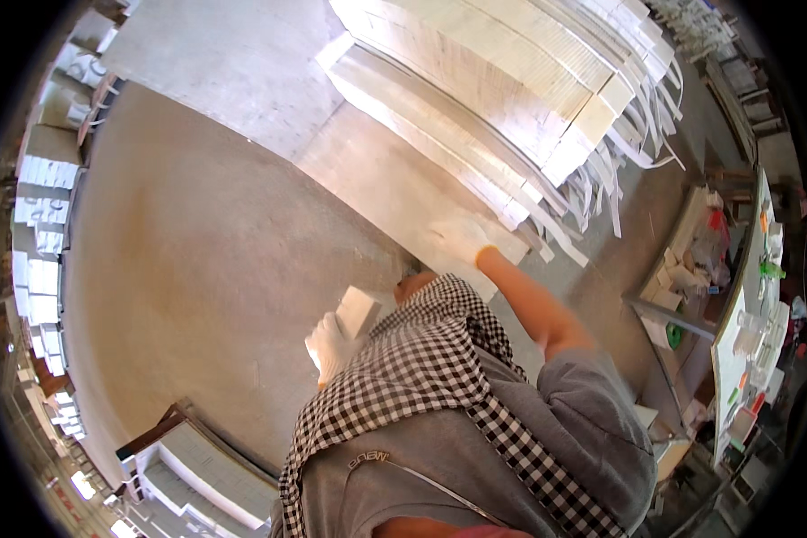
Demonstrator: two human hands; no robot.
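Observation:
My left hand [328, 346], in a white glove, is closed around a small pale box-like block [357, 311] at my left side, in front of the checked apron. My right hand [462, 240], also gloved with an orange-edged cuff, reaches forward over the near end of the pale work table [368, 157]. Glare and blur hide its fingers, so I cannot tell whether it holds anything. Just beyond it lies a long row of thin cream pieces [439, 134], with a taller, tightly packed stack [502, 63] behind. Loose white strips [614, 170] hang from the stack's right end.
A side bench [726, 359] at the right carries bottles and small items, with a cluttered shelf below. White stacks [45, 206] line the far left. At lower left stands a crate [197, 466] holding pale pieces. Concrete floor [188, 260] spreads left of the table.

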